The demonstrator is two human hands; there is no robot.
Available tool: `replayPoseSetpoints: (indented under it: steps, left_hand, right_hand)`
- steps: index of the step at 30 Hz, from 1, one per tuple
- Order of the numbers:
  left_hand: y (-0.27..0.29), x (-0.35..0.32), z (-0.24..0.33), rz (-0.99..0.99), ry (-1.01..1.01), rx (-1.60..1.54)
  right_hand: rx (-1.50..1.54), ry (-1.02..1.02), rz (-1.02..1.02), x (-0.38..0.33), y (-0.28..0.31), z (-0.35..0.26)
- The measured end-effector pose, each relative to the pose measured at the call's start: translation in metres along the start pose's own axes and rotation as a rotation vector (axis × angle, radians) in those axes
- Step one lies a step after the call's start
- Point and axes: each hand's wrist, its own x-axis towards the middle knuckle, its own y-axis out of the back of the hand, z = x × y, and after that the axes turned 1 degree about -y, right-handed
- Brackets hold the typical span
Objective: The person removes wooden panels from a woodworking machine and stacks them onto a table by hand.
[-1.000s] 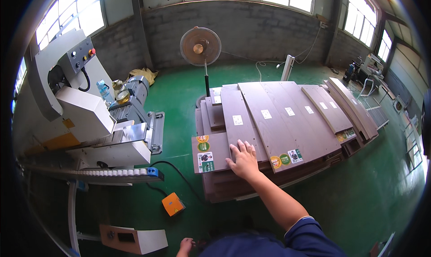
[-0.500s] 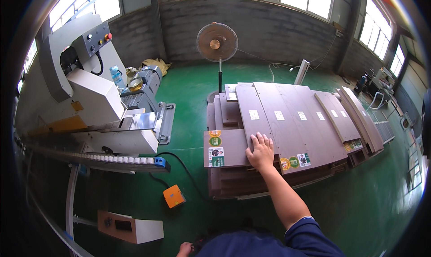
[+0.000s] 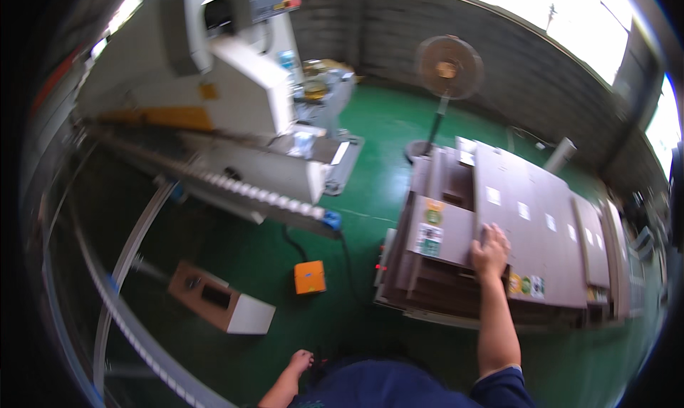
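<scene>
Plainly, the room to move is a strip of green floor (image 3: 385, 148) running away at twelve o'clock, between the machine (image 3: 249, 87) at eleven and the stack of panels (image 3: 552, 265) at one. A fan (image 3: 447, 67) stands past the far end, near the grey wall (image 3: 388, 23). On the left, the strip is bordered by the roller rail (image 3: 271, 200), whose blue end cap points toward it; an orange box (image 3: 310, 277) sits on the floor nearer the person, between ten and eleven, with dark cables beside it. A brown-and-white box (image 3: 249, 314) lies at ten o'clock. The stack's edges are stepped on its left side, with lower boards jutting out under the upper ones.

The right hand (image 3: 490, 251) reaches to one o'clock and lies palm down, fingers extended and gripping nothing, over the near left corner of a long panel (image 3: 493, 171) on top. From that hand, the panel extends toward twelve; a stickered board (image 3: 456, 230) lies just beside it, at ten. The left hand (image 3: 302, 360) hangs low, fingers curled, well apart from the panel, which lies between one and two from it; whether it holds anything cannot be told.
</scene>
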Motion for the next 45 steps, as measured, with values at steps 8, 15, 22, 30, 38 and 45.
replayPoseSetpoints:
  steps: [8,15,22,30,38,45]
  left_hand:
    - [0.027,0.026,-0.060,0.094,-0.020,-0.074]
    - [0.018,0.022,-0.093,0.168,-0.056,-0.171]
    - [0.008,-0.016,-0.069,0.350,-0.301,-0.084]
    - [-0.001,-0.049,-0.067,0.403,0.010,-0.384]
    - [-0.007,-0.021,-0.035,0.400,0.080,-0.400]
    - [-0.007,0.038,-0.054,0.466,-0.039,-0.484]
  right_hand:
    - [0.204,0.031,0.088,-0.012,0.025,-0.032]
    - [0.626,0.327,-0.040,-0.003,0.025,-0.159]
    - [0.785,0.455,-0.254,0.036,-0.018,-0.232]
    - [1.031,0.568,-0.475,0.054,-0.049,-0.302]
    - [1.337,-0.080,-0.880,0.129,-0.097,-0.298]
    - [1.446,-0.547,-1.137,0.192,-0.167,-0.312]
